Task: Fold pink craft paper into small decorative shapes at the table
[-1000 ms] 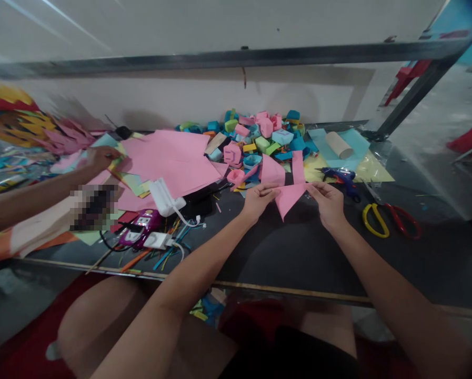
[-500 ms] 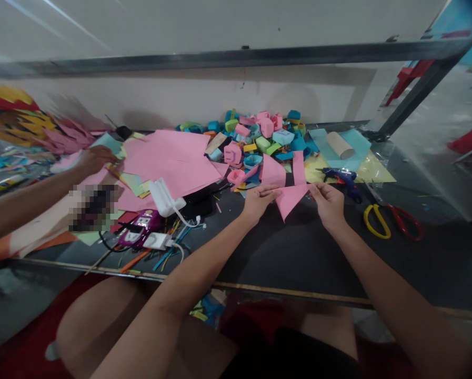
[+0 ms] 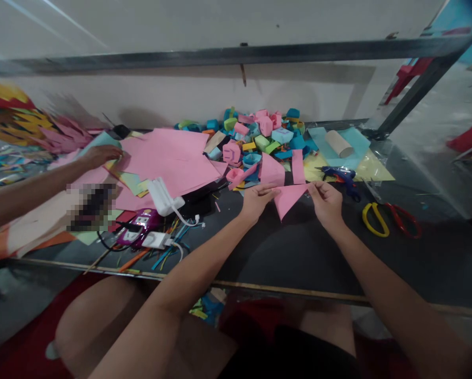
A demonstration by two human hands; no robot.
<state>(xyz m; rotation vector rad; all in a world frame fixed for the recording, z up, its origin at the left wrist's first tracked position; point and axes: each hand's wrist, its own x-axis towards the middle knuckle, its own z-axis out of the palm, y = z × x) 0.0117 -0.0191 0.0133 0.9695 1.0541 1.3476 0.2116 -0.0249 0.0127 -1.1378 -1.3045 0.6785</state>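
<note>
A triangular piece of pink paper (image 3: 288, 200) is stretched between my two hands above the black table, one point hanging down. My left hand (image 3: 258, 202) pinches its left corner, and my right hand (image 3: 325, 201) pinches the right corner between thumb and fingers. Just beyond it lie a curved pink paper piece (image 3: 272, 169) and a narrow pink strip (image 3: 298, 166). To the right of my right hand are a blue glue gun (image 3: 340, 173) and scissors (image 3: 375, 218) with one yellow and one red handle loop.
A heap of small folded paper pieces (image 3: 259, 137) stands behind. Pink sheets (image 3: 168, 155), a purple power strip (image 3: 139, 229) and white chargers (image 3: 160, 196) lie left. Another person's hand (image 3: 101, 155) reaches in there. A cardboard tube (image 3: 339, 143) rests at back right. A metal bar (image 3: 220, 57) crosses behind.
The view has shifted slightly. My hands keep the pink triangle in nearly the same place. The other person's hand has moved a little to the right over the papers.
</note>
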